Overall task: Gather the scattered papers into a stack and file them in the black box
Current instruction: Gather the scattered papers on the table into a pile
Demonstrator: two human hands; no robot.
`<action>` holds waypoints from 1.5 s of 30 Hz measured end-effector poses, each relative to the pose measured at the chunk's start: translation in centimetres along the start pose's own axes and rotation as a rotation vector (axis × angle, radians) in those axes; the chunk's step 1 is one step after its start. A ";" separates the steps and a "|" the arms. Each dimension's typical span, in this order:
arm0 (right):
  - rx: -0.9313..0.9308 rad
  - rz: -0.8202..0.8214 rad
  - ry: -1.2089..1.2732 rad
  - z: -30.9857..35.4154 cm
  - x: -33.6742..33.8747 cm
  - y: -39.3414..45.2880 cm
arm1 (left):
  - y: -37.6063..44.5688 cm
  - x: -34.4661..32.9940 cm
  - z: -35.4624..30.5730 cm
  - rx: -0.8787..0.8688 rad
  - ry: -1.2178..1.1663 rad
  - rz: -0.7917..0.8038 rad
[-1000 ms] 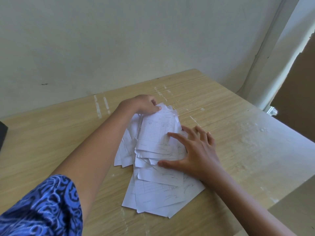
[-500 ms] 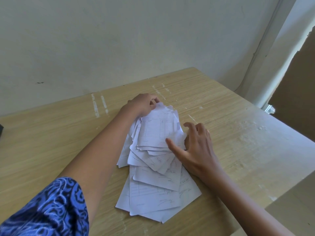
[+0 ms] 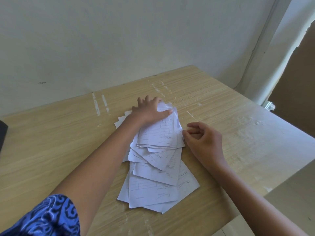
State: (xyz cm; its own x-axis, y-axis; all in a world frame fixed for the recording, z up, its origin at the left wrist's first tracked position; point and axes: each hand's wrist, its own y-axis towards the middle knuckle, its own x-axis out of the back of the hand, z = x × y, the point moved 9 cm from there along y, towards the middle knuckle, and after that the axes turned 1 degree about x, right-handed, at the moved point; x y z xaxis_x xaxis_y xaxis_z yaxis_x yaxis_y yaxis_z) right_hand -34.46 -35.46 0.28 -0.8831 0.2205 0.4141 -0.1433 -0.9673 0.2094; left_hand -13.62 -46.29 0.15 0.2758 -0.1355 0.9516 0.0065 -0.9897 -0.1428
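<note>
Pale plaster wall [image 3: 119, 40] runs behind a light wood-grain table [image 3: 51, 150], whose top carries whitish scuff streaks near the far edge and to the right. At the far left margin a dark object [image 3: 3, 133] is cut off by the picture edge; I cannot tell whether it is the black box.

Papers [image 3: 153, 176]: white sheets with printed grids and handwritten marks, lying on the table at centre in a loose fanned pile. The sheets overlap at differing angles, the near ones spread widest, the far ones more closely gathered. A few corners stick out on the far left side of the pile, beside my forearm. None of the sheets is in any box.

My left hand [image 3: 150, 111] lies palm down on the far end of the pile. Its fingers are spread and fairly straight, reaching over the far edge of the sheets, with the thumb laid flat across the top sheet. It presses on the paper and grips nothing that I can see. A blue patterned sleeve [image 3: 47, 217] covers that upper arm at the near left.

My right hand [image 3: 202, 142] sits at the right edge of the pile, about midway along it. Its fingers are loosely curled, the thumb tip and forefinger close to the paper edge. Whether they pinch a sheet or only touch it, I cannot tell.
</note>
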 end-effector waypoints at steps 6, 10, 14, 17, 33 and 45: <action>0.003 0.060 -0.033 -0.2 -0.9 0.5 | -1.0 -0.8 -0.6 0.144 0.017 -0.109; 0.020 0.042 -0.049 -0.3 -1.1 0.7 | -1.6 -1.4 -2.0 0.132 0.074 -0.130; -0.049 -0.026 0.009 -0.7 -0.6 0.7 | -1.5 -1.5 -2.0 0.126 0.038 -0.084; -0.094 -0.044 -0.017 -0.7 -0.6 0.7 | -1.8 -1.3 -1.8 0.092 0.035 -0.058; 0.133 0.220 -0.199 2.4 0.6 -6.7 | -8.2 2.7 1.3 -0.067 -0.072 -0.374; 0.145 0.320 -0.395 2.6 -1.8 -10.5 | -17.0 -2.3 5.7 0.125 -0.249 -0.440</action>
State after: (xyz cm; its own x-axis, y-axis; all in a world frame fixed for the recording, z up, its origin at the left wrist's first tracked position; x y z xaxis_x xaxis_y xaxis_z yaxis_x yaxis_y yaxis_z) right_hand -30.17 -25.35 -0.40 -0.6328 -0.0251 0.7739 0.1935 -0.9729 0.1267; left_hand -8.89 -28.90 -1.16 0.4410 0.3220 0.8377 0.2840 -0.9355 0.2101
